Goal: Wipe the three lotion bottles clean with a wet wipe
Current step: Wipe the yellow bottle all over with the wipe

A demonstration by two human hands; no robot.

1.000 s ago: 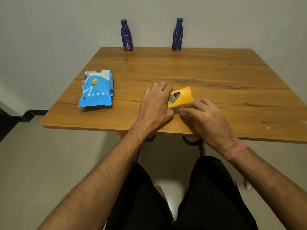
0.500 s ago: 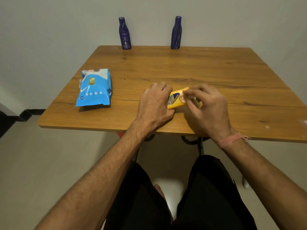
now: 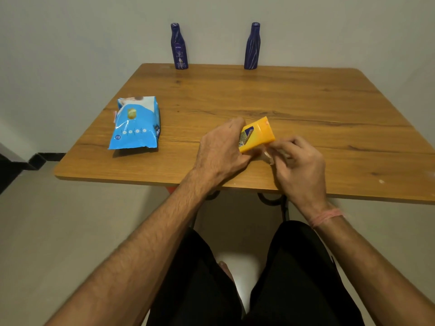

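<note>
We are gripping the yellow bottle [image 3: 257, 135] in our left hand [image 3: 223, 149], its long axis slanting up and rightward. Our right hand [image 3: 297, 158] is pinching the wipe [image 3: 269, 156] just beside its lower side.

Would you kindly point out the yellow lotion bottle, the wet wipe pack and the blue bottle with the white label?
yellow lotion bottle [image 3: 260, 134], head view, on its bare yellow side.
wet wipe pack [image 3: 135, 124], head view, on its blue front.
blue bottle with the white label [image 3: 179, 49], head view, on its label.

2 bottles [image 3: 179, 47] at table's [image 3: 306, 97] far edge — wipes pack [image 3: 135, 123] left, tube [image 3: 256, 135] near centre.
</note>
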